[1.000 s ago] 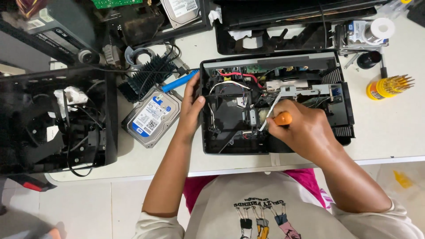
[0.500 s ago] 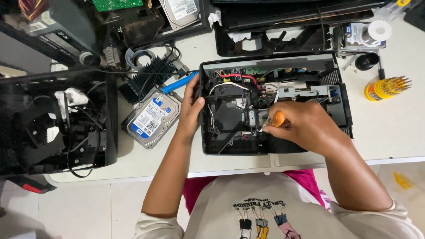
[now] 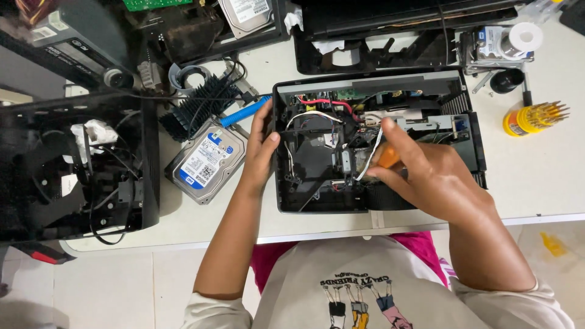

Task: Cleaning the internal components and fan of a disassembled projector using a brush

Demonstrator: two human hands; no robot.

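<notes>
You sit at a white desk point(image 3: 536, 183) with an opened black device case point(image 3: 378, 143) straight ahead of you, its lid off and its insides showing. Your left hand point(image 3: 261, 149) rests on the case's 9 o'clock wall, fingers spread and lying flat against the edge, steadying it rather than pinching anything. Your right hand point(image 3: 429, 176) is closed around an orange-handled screwdriver point(image 3: 387, 157), its grip pressed together on the handle, with the metal shaft slanting toward 12 o'clock into the middle of the case.

This looks like the stage of working a fastener or part loose inside the case. The next move likely calls for keeping the tip seated and the case held steady, since thin wires run close by.

Inside the case you can make out red and white wires point(image 3: 323, 106) near 11 o'clock, a dark central block and metal brackets toward 2 o'clock.

At 9 o'clock of the case lies a hard drive point(image 3: 207, 161) with a blue tool point(image 3: 244, 111) and a black finned heatsink point(image 3: 198, 106) just beyond it. Further at 9 o'clock sits another open black housing point(image 3: 73, 167) holding loose cables. At 3 o'clock stands a yellow holder of screwdriver bits point(image 3: 533, 117).
</notes>
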